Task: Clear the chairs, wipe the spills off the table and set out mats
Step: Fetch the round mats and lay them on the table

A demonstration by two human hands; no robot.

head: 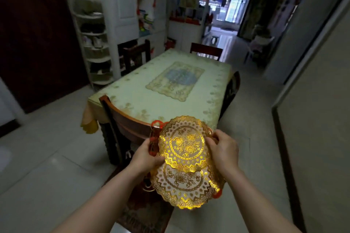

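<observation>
I hold a stack of round gold lace-patterned mats (184,149) in front of me, above the near chair (121,119). My left hand (146,155) grips the stack's left edge, where a red-edged mat (154,138) sticks out behind. My right hand (222,149) pinches the right edge of the top mat. A lower gold mat (181,185) fans out beneath. The table (132,91) stands ahead under a pale green floral cloth with a blue-centred panel.
Dark wooden chairs stand at the table's left (137,56), far end (206,51) and right (232,89). A white shoe rack (94,43) is against the left wall. A tiled floor runs along the right side to a hallway (225,24).
</observation>
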